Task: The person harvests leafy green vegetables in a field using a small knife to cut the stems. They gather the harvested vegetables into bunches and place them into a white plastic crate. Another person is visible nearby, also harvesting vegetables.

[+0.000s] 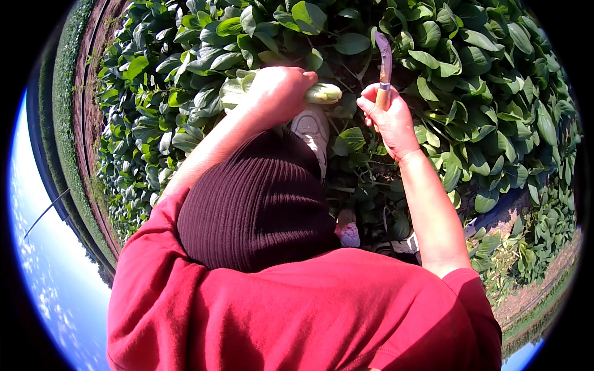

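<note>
A head of leafy greens, apparently bok choy [324,93], lies sideways in the grip of my left hand [284,95]. Its pale, cut-looking base points right, and its leaves spread out to the left beneath my wrist. In my right hand [392,121] is a harvest knife with a wooden handle [383,98]. The knife's curved, stained blade [384,58] points away from me, apart from the plant. Between the hands, dark ground and low leaves show.
Dense leafy plants [482,69] grow to the right, with more rows [134,134] to the left. My light shoe [312,132] stands just under my left hand. Loose leaves and stems [503,266] lie at the lower right, beside a dirt strip [529,297].
</note>
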The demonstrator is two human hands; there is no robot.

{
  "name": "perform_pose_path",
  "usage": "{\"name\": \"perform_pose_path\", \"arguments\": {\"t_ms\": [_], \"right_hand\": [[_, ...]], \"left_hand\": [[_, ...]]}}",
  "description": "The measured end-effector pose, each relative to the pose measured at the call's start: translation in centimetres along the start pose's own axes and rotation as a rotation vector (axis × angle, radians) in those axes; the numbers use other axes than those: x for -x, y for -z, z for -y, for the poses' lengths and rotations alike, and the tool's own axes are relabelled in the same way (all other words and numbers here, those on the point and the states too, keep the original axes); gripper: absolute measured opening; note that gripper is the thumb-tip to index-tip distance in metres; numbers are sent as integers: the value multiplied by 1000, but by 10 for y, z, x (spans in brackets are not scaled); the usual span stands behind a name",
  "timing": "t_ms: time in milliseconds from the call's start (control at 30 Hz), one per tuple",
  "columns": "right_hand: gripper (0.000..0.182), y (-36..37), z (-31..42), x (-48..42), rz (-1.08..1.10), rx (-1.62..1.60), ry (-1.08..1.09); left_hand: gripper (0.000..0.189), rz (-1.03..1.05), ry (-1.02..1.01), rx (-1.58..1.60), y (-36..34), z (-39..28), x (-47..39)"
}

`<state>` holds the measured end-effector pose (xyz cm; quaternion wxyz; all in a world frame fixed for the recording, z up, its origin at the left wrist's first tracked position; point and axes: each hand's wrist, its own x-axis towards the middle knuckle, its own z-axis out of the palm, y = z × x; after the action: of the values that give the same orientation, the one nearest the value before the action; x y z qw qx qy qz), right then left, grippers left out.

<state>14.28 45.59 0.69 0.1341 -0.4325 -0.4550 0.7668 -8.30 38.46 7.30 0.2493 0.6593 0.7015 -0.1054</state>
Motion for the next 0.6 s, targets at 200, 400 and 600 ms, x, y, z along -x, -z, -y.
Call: {"name": "perform_pose_path", "arguments": {"t_ms": [200,400,600], "right_hand": [[45,-26,-33,-32,214,602,-87],[37,-54,-45,-83,185,818,-12],[35,-72,-50,-118,154,948,-43]], "left_hand": [[21,-136,94,-235,-10,55,-12],[16,-36,215,-313,-34,89,-12],[12,26,280,-228,-40,81,5]]}}
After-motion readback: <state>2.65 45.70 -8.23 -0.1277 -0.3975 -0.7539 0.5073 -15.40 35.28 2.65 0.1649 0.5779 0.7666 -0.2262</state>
